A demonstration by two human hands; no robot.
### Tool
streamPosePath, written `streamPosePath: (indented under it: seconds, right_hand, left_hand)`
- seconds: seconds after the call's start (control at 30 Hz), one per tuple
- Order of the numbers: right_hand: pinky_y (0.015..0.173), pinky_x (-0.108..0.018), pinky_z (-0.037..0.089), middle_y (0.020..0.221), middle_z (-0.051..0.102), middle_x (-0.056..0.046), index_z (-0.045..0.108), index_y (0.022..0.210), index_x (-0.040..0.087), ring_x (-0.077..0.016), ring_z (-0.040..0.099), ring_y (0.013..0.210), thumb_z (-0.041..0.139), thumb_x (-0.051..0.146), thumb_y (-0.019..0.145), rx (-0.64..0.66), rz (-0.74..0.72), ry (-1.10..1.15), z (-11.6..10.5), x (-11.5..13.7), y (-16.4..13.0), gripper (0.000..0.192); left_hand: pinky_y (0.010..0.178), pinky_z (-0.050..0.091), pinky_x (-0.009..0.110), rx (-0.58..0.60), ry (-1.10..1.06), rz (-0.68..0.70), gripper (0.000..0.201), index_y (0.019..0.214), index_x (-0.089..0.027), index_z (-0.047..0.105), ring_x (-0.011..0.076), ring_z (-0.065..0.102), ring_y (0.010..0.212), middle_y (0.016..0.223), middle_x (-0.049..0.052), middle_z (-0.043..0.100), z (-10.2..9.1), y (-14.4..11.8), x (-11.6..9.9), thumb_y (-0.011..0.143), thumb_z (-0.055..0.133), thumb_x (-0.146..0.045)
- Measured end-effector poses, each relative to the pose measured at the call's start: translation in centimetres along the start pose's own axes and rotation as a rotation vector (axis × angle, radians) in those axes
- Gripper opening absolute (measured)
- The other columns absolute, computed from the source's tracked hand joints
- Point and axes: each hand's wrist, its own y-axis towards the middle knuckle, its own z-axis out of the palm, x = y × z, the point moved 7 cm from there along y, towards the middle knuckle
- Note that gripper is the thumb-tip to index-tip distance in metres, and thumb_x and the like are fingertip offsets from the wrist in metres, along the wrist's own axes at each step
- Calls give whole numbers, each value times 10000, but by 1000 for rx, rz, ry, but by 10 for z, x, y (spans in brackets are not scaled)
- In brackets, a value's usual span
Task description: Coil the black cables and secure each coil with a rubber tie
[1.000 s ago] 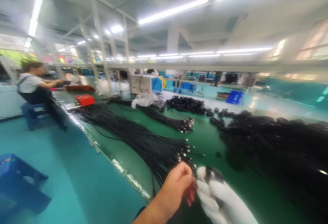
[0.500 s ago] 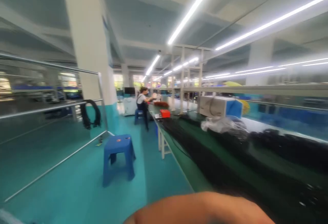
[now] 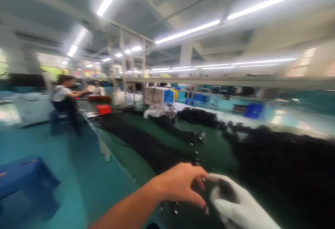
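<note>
Left hand [image 3: 180,183], bare: thumb and fingers held apart, close beside the right hand [image 3: 238,202], white-gloved and curled; whether anything is gripped there cannot be told for blur. Black cables [image 3: 141,141], long bundle: laid along the green surface [image 3: 217,152], beyond the left hand. Black coils [image 3: 282,152]: heaped at right.

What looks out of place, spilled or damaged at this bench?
The hands don't match: right hand gloved in white, left hand bare. Crumpled plastic lies beside black cables, possibly stray packaging. No spill or damage is discernible; blur limits detail.
</note>
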Motion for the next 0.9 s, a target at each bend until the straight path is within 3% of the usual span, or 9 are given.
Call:
streamPosePath:
  seconds: [0.1, 0.2, 0.37, 0.43, 0.53, 0.63, 0.7, 0.8, 0.9]
  right_hand:
    - [318, -195, 379, 675, 571, 10, 411, 1242, 169, -109, 499, 434, 630, 192, 593, 101, 101, 19, 3, -10, 12, 685]
    - [313, -205, 380, 622, 572, 34, 409, 1248, 187, -113, 485, 404, 634, 148, 558, 72, 180, -80, -1, -29, 30, 727]
    - [507, -259, 462, 722, 627, -4, 343, 1331, 185, -146, 569, 543, 641, 101, 540, -151, 104, -237, -15, -41, 35, 849]
    - [576, -284, 473, 772, 635, -12, 278, 1375, 188, -161, 585, 607, 633, 103, 552, -180, 78, -272, -15, -38, 34, 900]
    - [636, -310, 478, 796, 631, -7, 482, 1229, 215, -170, 590, 660, 610, 144, 597, -200, 15, -352, -18, -26, 32, 648]
    - [634, -280, 475, 831, 620, -8, 583, 940, 208, -159, 587, 720, 610, 170, 630, -264, -79, -315, -27, -13, 26, 313]
    - [492, -235, 441, 857, 620, -9, 542, 950, 211, -119, 559, 589, 631, 160, 615, -115, -83, -110, -24, -15, 23, 351]
    - [327, -190, 316, 931, 623, -28, 494, 990, 228, -60, 469, 386, 697, 204, 594, 212, -98, 322, -9, -17, 17, 446]
    - [323, -177, 299, 862, 634, -22, 478, 983, 234, -59, 470, 374, 736, 344, 623, 288, -197, 543, -5, -13, 15, 456]
  left_hand:
    - [728, 431, 245, 13, -165, -90, 619, 1186, -284, 533, 184, 552, 886, 1102, 1, 613, 12, 17, 15, 599, 729, -280]
    - [781, 426, 270, 89, -226, -116, 660, 1215, -308, 499, 199, 517, 952, 1168, 3, 558, 27, 26, 18, 594, 721, -268]
    - [735, 422, 304, 113, 52, -143, 516, 1057, -251, 573, 242, 522, 922, 977, 29, 600, 38, 43, 14, 571, 718, -346]
    - [664, 424, 299, 208, 144, -181, 470, 962, -206, 595, 249, 542, 847, 895, 39, 612, 39, 53, 24, 540, 723, -369]
    - [557, 415, 243, 458, -25, -208, 269, 868, -185, 627, 184, 562, 694, 817, 16, 646, 49, 61, 41, 637, 618, -322]
    - [517, 402, 201, 398, -196, -200, 241, 829, -187, 660, 136, 560, 649, 831, -5, 684, 51, 66, 51, 732, 441, -216]
    - [522, 399, 195, 328, -177, -190, 252, 756, -185, 667, 131, 569, 642, 770, -6, 694, 57, 63, 53, 713, 420, -164]
    - [476, 394, 205, 373, -198, -244, 210, 663, -180, 640, 123, 552, 526, 636, 4, 671, 71, 51, 50, 702, 434, -160]
    - [454, 425, 221, 324, -464, -338, 169, 691, -158, 613, 108, 528, 454, 633, 15, 649, 63, 46, 44, 746, 474, -238]
